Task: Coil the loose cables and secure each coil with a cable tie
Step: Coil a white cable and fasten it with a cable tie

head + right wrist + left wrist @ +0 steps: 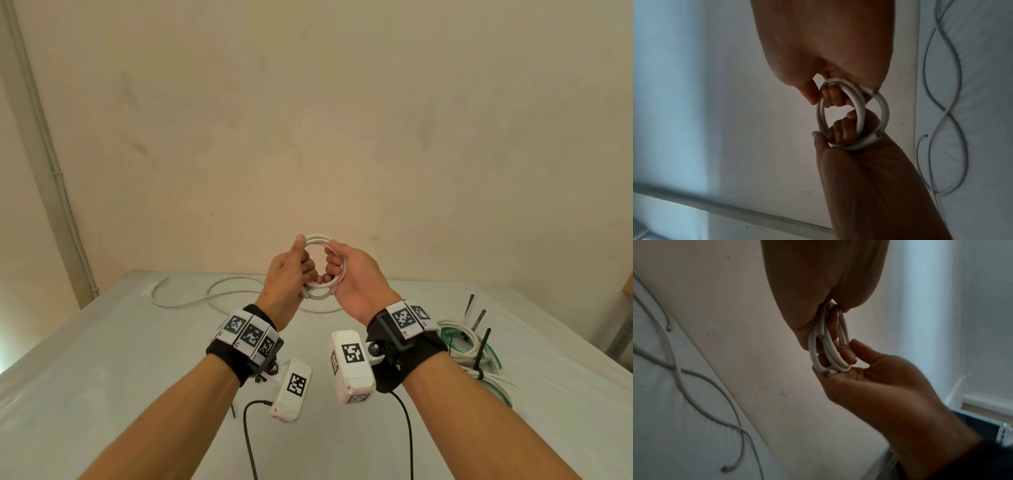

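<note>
A small white cable coil (318, 237) of several loops is raised above the table, in front of the wall. My left hand (303, 263) grips its left side, fingers curled through the ring and thumb on top. My right hand (334, 265) grips the right side the same way. The left wrist view shows the coil (830, 350) edge-on between the left hand (826, 309) above and the right hand (849, 356) below. In the right wrist view the coil (882, 112) hangs as a ring between the right hand (830, 95) and the left hand (838, 129). No tie shows on this coil.
A loose white cable (212, 291) snakes across the far side of the grey table (102, 359). At the right lies a bundle of white and green coils (469, 346) bound with black cable ties (479, 320) that stick up. The wall stands just behind the table.
</note>
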Motion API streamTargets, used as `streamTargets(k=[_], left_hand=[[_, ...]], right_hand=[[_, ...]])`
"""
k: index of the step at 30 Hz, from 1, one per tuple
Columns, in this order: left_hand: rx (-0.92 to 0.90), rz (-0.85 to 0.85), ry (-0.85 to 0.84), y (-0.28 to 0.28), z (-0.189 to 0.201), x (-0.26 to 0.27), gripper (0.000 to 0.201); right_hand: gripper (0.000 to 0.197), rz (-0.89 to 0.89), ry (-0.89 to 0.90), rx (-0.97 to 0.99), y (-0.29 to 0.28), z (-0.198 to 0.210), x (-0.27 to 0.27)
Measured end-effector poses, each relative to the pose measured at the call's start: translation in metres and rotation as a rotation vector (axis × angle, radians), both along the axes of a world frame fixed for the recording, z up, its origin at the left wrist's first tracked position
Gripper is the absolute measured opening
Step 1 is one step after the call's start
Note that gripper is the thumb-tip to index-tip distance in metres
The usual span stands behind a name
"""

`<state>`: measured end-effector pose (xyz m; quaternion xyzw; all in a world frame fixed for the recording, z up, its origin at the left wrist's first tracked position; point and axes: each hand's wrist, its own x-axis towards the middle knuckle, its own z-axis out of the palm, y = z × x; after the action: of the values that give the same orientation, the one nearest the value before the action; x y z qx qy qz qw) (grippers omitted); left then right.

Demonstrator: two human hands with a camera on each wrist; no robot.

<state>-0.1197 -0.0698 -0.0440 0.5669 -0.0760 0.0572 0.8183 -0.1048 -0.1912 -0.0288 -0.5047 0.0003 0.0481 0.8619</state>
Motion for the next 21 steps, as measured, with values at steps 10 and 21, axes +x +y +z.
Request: streamTargets(k=[10, 21], left_hand=[[0.386, -0.019, 0.06, 0.005, 0.01, 0.002, 0.028], [0.355, -0.223, 0.15, 0.02, 0.019, -0.009, 0.021]], right_hand=[[0.022, -0.055, -0.074, 0.024, -0.01, 0.008, -0.005], [0.025, -0.15, -0.215, -0.27, -0.005, 0.004, -0.011]])
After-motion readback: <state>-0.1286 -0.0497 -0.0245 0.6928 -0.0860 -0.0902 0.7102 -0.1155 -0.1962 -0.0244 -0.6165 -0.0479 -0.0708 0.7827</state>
